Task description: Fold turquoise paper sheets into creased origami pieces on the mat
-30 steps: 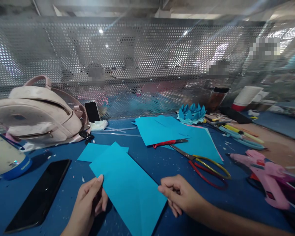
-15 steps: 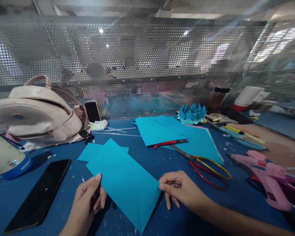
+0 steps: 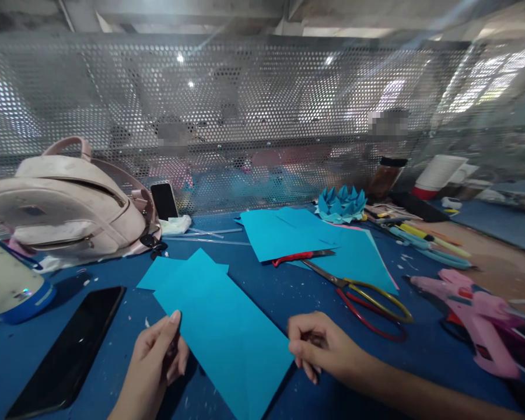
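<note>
Both hands pinch the blue sheet (image 3: 227, 332) just above the table (image 3: 280, 291): left hand (image 3: 157, 356) on its left edge, right hand (image 3: 319, 347) on the right. Looks barely folded; one finished paper flower (image 3: 341, 204) sits at back.

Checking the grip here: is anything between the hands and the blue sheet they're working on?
Nothing visible. The left hand grips the sheet at its left edge and the right hand pinches its right edge, both in direct contact. The scissors and phone lie off to the sides, clear of it.
</note>
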`<act>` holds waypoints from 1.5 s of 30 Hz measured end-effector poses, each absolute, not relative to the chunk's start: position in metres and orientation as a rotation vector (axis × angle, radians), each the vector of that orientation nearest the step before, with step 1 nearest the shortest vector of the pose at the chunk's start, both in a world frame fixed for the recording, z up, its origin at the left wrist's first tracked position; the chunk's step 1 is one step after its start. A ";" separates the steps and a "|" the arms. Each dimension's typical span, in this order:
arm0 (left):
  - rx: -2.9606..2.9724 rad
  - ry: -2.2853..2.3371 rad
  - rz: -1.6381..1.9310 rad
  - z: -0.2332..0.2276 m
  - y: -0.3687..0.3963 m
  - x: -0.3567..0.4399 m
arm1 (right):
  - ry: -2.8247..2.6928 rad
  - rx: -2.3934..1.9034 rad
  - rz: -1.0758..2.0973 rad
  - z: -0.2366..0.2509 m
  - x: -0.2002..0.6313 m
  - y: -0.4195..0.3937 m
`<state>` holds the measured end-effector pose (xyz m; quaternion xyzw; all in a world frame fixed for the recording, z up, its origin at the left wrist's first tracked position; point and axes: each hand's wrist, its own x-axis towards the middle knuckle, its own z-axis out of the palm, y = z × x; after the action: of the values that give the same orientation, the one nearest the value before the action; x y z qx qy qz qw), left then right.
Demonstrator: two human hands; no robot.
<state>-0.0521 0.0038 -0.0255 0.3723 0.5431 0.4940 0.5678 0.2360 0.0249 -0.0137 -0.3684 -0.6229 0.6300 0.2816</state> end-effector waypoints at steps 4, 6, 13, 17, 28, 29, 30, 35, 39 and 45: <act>0.957 1.240 1.152 -0.027 0.005 -0.049 | -1.914 -0.826 1.576 -0.006 0.239 0.024; 1.034 1.247 1.154 -0.026 0.004 -0.046 | -2.043 -0.871 1.434 -0.003 0.238 0.023; 1.203 1.198 1.133 -0.023 0.003 -0.043 | -2.215 -0.810 1.299 -0.008 0.239 0.022; 1.104 1.257 1.138 -0.024 0.008 -0.047 | -2.302 -0.675 1.260 -0.003 0.240 0.017; 1.062 0.774 0.986 0.000 -0.010 -0.011 | -1.895 -0.693 1.439 0.055 0.229 -0.004; 1.093 0.738 0.956 0.003 -0.014 -0.009 | -1.882 -0.649 1.463 0.062 0.228 -0.005; 1.120 0.715 0.933 0.005 -0.018 -0.007 | -1.883 -0.599 1.497 0.070 0.226 -0.006; 1.175 0.709 0.862 0.013 -0.033 -0.004 | -2.072 -0.460 1.422 0.090 0.220 -0.007; 1.121 0.789 0.868 0.019 -0.041 -0.007 | -2.124 -0.462 1.249 0.092 0.217 -0.009; 1.184 0.926 0.973 0.037 -0.057 -0.028 | -2.123 -0.683 1.148 0.100 0.223 -0.020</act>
<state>-0.0280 -0.0572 0.0371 0.5160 0.4036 0.4239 0.6254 0.2226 -0.0198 0.1001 -0.2587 -0.8044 0.4350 0.3112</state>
